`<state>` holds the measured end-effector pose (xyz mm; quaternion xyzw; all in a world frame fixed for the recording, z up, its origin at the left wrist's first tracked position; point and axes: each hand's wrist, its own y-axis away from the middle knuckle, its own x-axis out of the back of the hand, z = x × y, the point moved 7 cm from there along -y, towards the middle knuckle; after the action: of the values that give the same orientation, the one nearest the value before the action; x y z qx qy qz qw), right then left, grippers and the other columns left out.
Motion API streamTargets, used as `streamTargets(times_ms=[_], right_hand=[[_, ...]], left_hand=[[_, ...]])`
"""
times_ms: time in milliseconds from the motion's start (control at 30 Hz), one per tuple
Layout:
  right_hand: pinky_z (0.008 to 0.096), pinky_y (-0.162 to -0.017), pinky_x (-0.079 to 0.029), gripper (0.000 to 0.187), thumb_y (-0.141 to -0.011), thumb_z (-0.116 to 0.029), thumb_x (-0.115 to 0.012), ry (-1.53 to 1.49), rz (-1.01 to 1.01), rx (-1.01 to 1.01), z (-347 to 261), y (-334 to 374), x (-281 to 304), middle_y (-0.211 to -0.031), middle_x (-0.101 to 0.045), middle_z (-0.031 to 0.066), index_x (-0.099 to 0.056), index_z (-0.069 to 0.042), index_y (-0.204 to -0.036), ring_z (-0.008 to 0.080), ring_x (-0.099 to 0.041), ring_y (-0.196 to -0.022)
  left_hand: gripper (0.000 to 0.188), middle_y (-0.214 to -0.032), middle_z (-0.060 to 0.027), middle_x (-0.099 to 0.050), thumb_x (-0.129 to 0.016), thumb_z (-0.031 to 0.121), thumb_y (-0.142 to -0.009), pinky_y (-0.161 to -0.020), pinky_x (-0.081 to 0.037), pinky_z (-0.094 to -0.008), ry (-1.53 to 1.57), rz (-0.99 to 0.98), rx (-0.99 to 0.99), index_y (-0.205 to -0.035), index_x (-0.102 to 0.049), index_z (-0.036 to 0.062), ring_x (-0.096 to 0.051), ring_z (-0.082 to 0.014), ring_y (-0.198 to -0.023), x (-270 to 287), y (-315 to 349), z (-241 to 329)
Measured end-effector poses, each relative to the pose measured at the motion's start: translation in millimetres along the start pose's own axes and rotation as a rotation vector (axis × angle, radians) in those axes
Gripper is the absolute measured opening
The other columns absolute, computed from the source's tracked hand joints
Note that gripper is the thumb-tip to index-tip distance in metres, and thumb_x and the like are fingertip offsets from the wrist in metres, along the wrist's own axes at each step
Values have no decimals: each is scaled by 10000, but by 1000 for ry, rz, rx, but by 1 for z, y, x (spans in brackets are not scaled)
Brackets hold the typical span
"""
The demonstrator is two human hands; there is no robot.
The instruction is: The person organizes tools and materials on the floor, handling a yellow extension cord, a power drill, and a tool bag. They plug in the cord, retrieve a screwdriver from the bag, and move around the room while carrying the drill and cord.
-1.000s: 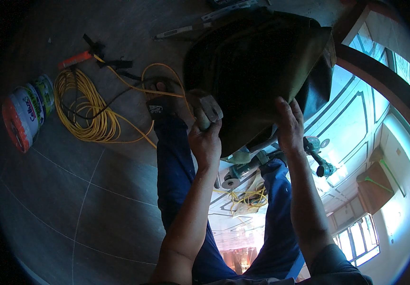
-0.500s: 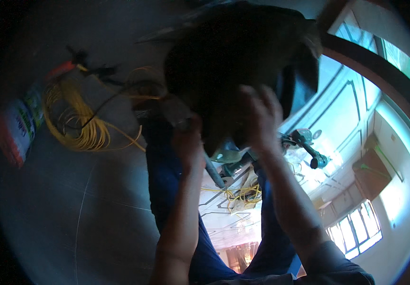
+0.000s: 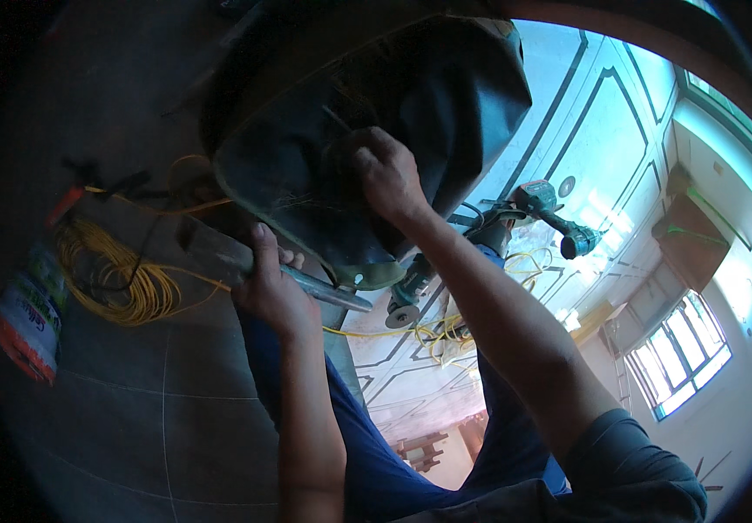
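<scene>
1. At the far left we see a sack (image 3: 29, 314) lying on the dark floor (image 3: 132, 418), with a coil of yellow cable (image 3: 119, 279) just right of it.
2. Our left hand (image 3: 273, 292) is closed around a metal tool (image 3: 254, 266), held just below the bag's near edge.
3. Our right hand (image 3: 385, 174) is inside the big dark bag (image 3: 446, 96), fingers curled; what they grip we cannot tell.
4. To the right, a green drill (image 3: 550, 213) and a grinder (image 3: 411, 292) lie on the glossy floor.
</scene>
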<state>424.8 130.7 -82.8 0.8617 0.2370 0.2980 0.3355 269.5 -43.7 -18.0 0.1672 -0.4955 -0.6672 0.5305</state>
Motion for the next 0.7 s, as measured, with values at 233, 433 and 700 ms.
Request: streamTargets(times_ms=[233, 433, 700], right_hand=[[478, -964, -500, 354, -980, -248, -569, 192, 218, -27, 27, -58, 20, -1210, -659, 241, -627, 3, -1222, 389, -629, -1145], [483, -963, -507, 369, -969, -249, -580, 567, 121, 108, 32, -128, -9, -1239, -645, 242, -638, -49, -1274, 383, -624, -1155], [494, -1080, -447, 535, -942, -68, -557, 421, 99, 223, 58, -149, -43, -1393, -564, 219, -510, -136, -1471, 354, -550, -1290]], left_hand=[[398, -855, -77, -638, -683, 316, -981, -660, -539, -288, -380, -484, -503, -1224, -595, 13, -617, -143, -686, -28, 56, -4], [256, -840, -122, -711, -658, 257, -997, -528, -537, -247, -424, -732, -459, -1080, -678, 16, -693, -181, -654, -54, 62, -46], [244, -767, -100, -714, -751, 254, -937, -607, -558, -276, -236, -620, -32, -952, -712, 13, -706, -151, -625, -58, 52, -52]])
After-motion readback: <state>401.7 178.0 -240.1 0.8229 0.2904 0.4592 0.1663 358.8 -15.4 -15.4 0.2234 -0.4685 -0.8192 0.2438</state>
